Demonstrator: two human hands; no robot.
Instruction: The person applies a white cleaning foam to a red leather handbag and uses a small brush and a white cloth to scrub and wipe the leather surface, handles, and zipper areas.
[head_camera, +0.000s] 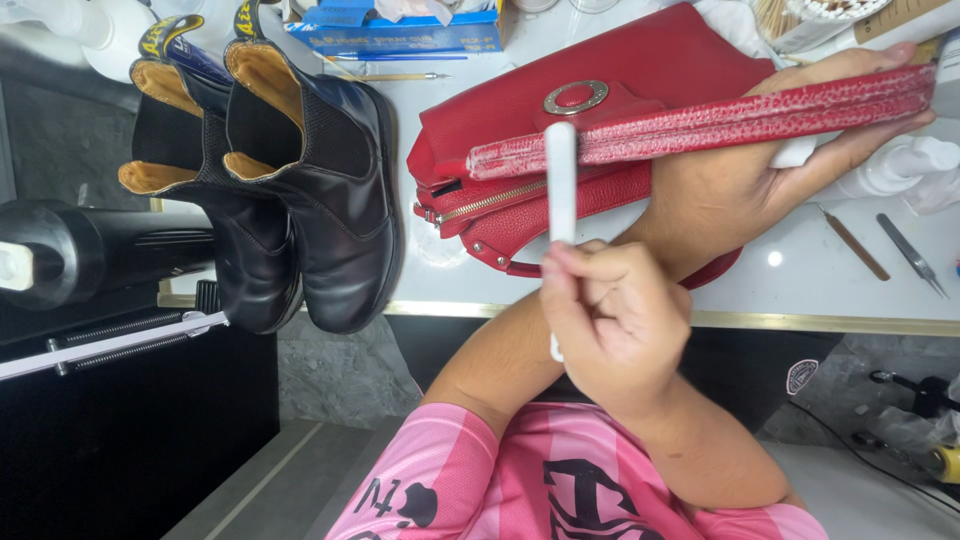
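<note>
Red handbag strap: worn, with pale mottled cracking along nearly all its visible length. It lies stretched across the open palm of one hand, fingers curled up round its far edge; grip loosely closed on the strap. Which of the two hands this is I cannot tell for certain, since the view is turned; by the crossing forearms I take it as the left hand.

The other, the right hand, pinches a white stick-like applicator, grip pressed together around its lower shaft. Its tip touches the strap near the strap's free end.

Progress, judged: no freshly recoloured stretch shows; the strap looks uniformly worn, so the surface work seems barely begun, with almost the whole length left.

Under the strap: red leather handbag, with a round metal clasp and gold zip, lying on the white bench. Beyond the pinching grip: a pair of black ankle boots, well apart. Beside the holding grip: thin metal tools on the bench. Nothing blocks the applicator's path along the strap.
</note>
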